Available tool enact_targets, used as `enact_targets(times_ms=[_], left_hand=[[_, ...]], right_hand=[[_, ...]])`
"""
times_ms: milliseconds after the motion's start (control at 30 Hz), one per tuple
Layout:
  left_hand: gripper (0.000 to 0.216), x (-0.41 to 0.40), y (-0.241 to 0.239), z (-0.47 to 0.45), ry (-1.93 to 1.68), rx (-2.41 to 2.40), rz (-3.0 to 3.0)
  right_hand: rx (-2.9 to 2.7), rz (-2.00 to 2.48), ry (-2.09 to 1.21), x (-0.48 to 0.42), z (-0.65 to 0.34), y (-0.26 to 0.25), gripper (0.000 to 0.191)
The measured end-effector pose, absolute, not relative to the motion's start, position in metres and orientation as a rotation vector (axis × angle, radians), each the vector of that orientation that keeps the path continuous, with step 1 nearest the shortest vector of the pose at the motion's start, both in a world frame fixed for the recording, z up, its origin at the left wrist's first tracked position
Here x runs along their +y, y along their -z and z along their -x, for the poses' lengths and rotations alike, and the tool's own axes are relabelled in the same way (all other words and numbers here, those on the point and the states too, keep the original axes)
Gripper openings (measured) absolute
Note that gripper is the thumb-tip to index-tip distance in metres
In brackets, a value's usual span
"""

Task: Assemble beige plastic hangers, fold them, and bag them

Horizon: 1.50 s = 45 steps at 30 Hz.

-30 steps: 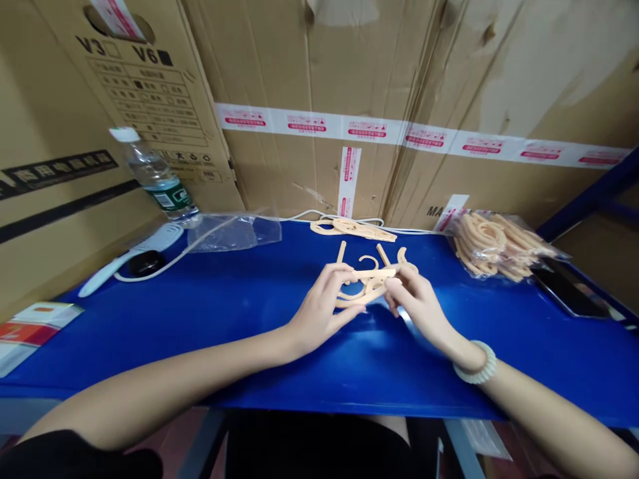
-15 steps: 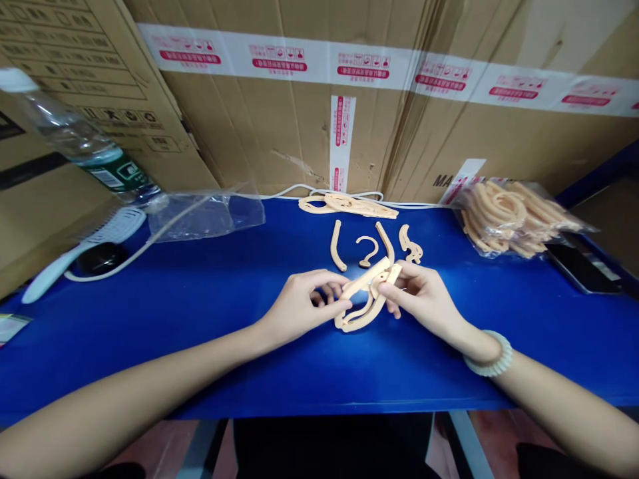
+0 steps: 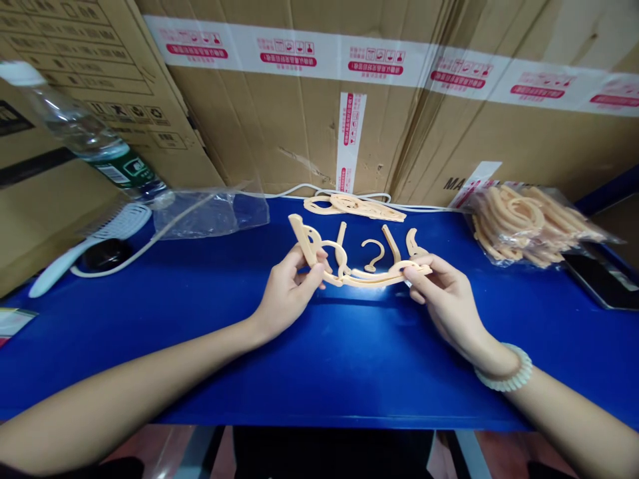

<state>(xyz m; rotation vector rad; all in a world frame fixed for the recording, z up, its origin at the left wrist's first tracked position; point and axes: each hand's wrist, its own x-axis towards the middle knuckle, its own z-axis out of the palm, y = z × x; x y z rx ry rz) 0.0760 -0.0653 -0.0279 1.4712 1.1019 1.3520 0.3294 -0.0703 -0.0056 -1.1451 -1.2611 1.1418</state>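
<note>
A peach-coloured plastic folding hanger (image 3: 369, 282) is spread out between my hands, a little above the blue table. My left hand (image 3: 292, 283) pinches its left part, where one arm piece slants upward and a curved hook shows beside it. At the other end, my right hand (image 3: 442, 293) grips the right arm between thumb and fingers. Just beyond lie loose pieces of the same colour: a hook (image 3: 373, 255), a left arm piece (image 3: 341, 241), a right arm piece (image 3: 391, 243) and a small curved piece (image 3: 412, 241), partly behind my right hand.
Flat hanger parts (image 3: 359, 205) lie by a white cable at the back. Bagged hangers (image 3: 524, 219) sit right, over a phone (image 3: 599, 279). Left are a hairbrush (image 3: 90, 246), a black round object (image 3: 106, 255), a plastic bag (image 3: 210, 213) and a bottle (image 3: 100, 140). Cardboard boxes (image 3: 279, 120) stand behind.
The hanger, folded up between my hands before, is now opened out sideways. My hands have moved apart, the left one to the left and the right one to the right.
</note>
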Motion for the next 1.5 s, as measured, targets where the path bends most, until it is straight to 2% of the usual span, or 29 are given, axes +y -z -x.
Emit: enact_targets(times_ms=[200, 367, 567, 867, 1100, 1267, 1500], left_hand=[[0.02, -0.068, 0.029, -0.072, -1.255, 1.143, -1.686], [0.02, -0.072, 0.026, -0.074, -0.978, 0.776, -1.811], [0.036, -0.067, 0.023, -0.075, -0.709, 0.647, -1.564], [0.025, -0.056, 0.022, -0.077, -0.594, 0.703, -1.408], [0.021, -0.063, 0.025, -0.083, -0.578, 0.786, -1.642], [0.031, -0.064, 0.021, -0.085, -0.621, 0.784, -2.044], [0.033, -0.059, 0.024, -0.085, -0.598, 0.713, -2.143]], right_hand=[[-1.101, 1.007, -1.278, -0.07, -0.328, 0.006, 0.027], [-1.308, 1.028, -1.349, -0.074, -0.324, 0.011, 0.022], [-1.524, 0.986, -1.153, -0.076, -0.32, 0.008, 0.013], [-1.708, 0.887, -0.973, -0.07, -0.32, 0.014, 0.001], [-1.955, 0.744, -0.847, -0.072, -0.316, 0.017, 0.015], [-2.049, 0.666, -0.727, -0.072, -0.316, 0.015, 0.019], [-2.297, 0.512, -0.405, -0.072, -0.321, 0.011, 0.025]])
